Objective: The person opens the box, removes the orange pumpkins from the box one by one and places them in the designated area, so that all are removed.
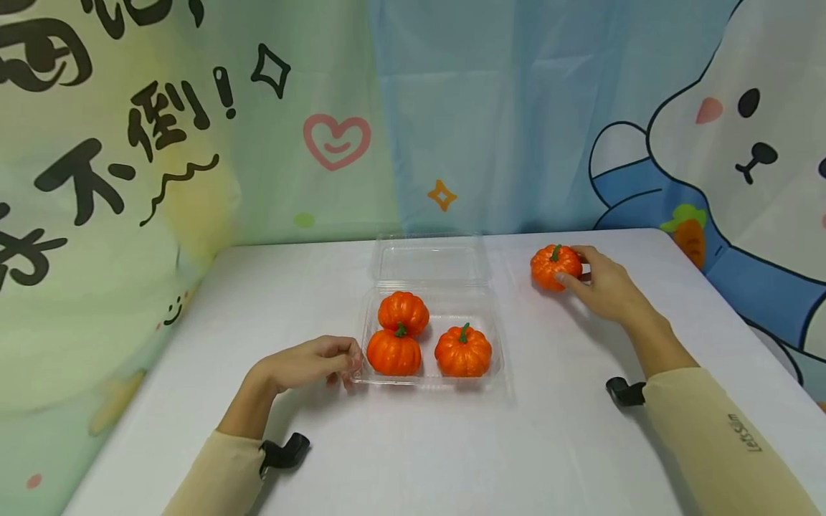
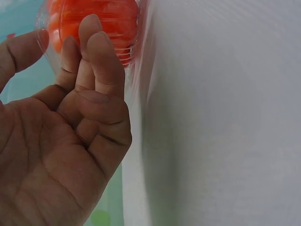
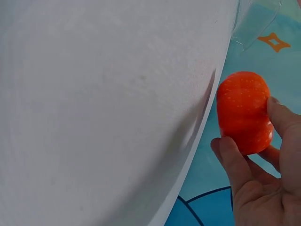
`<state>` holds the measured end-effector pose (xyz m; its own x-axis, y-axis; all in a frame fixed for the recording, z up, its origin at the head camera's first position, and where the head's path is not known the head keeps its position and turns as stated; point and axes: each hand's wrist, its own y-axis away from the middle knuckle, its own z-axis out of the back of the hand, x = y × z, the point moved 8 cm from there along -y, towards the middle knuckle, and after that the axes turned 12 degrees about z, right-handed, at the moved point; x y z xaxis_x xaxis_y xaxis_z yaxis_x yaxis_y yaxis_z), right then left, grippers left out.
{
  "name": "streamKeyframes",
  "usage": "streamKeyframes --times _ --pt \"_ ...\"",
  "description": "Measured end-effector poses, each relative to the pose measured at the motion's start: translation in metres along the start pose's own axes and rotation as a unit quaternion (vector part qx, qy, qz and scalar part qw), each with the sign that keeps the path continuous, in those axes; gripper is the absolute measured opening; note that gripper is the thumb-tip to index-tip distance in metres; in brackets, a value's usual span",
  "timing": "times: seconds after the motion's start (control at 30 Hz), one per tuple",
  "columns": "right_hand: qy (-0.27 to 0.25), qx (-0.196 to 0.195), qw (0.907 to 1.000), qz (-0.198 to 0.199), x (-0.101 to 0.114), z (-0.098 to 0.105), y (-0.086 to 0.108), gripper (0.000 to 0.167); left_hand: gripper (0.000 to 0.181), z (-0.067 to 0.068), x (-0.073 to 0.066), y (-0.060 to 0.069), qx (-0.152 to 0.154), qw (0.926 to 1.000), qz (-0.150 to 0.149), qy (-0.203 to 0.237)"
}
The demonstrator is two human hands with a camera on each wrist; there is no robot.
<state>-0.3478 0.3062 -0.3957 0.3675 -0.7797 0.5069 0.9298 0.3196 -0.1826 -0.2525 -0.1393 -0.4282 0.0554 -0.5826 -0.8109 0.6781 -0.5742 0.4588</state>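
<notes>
White desk [image 1: 548, 444]; right of the clear box [image 1: 454, 309], right hand [image 1: 603, 285] aptly side-grips a probably light, stiff pumpkin [image 1: 551, 272]; left hand [image 1: 316, 362] pinches box.

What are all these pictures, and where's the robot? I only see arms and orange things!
There's no robot here: those are a person's own two hands. The widest picture comes from a camera worn on the head, looking forward and down. The other two come from cameras on the wrists, one for each hand, so they look close up and turned.

On the white table sits a clear box with its lid open. Three pumpkins sit inside. The right hand holds a fourth pumpkin away from the box, and the left hand touches the box's edge.
</notes>
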Motion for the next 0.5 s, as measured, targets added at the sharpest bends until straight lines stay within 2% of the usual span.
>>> streamKeyframes --times 0.33,0.5 --pt "-0.001 0.033 0.9974 -0.063 -0.013 -0.004 0.004 0.081 0.013 0.000 0.000 0.000 0.001 0.9999 0.001 0.011" --pt "0.004 0.041 0.9965 -0.073 -0.017 -0.005 0.004 0.082 0.013 0.000 -0.001 0.001 0.004 0.9998 0.002 0.018"
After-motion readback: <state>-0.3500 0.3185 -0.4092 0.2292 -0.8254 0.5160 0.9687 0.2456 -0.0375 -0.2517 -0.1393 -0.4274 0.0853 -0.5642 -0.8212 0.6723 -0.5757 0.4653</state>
